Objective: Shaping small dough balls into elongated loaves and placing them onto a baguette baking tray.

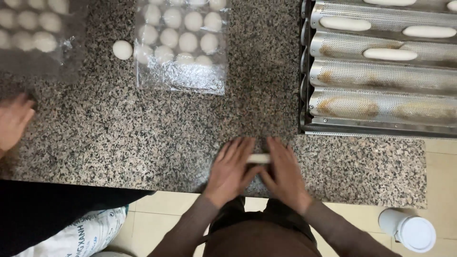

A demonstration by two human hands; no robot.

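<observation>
Dough: a small pale dough piece (258,158) lies on the granite counter (157,128), close to its near edge, mostly hidden between the two hands.
Left hand: the left hand (232,169) lies flat, fingers spread forward, its palm pressing on the left end of the dough.
Right hand: the right hand (284,171) does the same on the right end; the two hands angle in until they almost meet.
Tray: a perforated metal tray (381,90) sits far right, its far channels holding long dough sticks (389,54), the near channels bare.
Balls: round dough balls (181,33) lie under a plastic sheet (183,76) far centre; one loose ball (122,49) lies beside it.
Other hand: another person's hand (14,121) rests at the left edge.
Floor: a white cup (409,229) stands near right.
Risk: I'd judge uneven pressure could roll the piece lopsided, and so near the edge it might slip off.
</observation>
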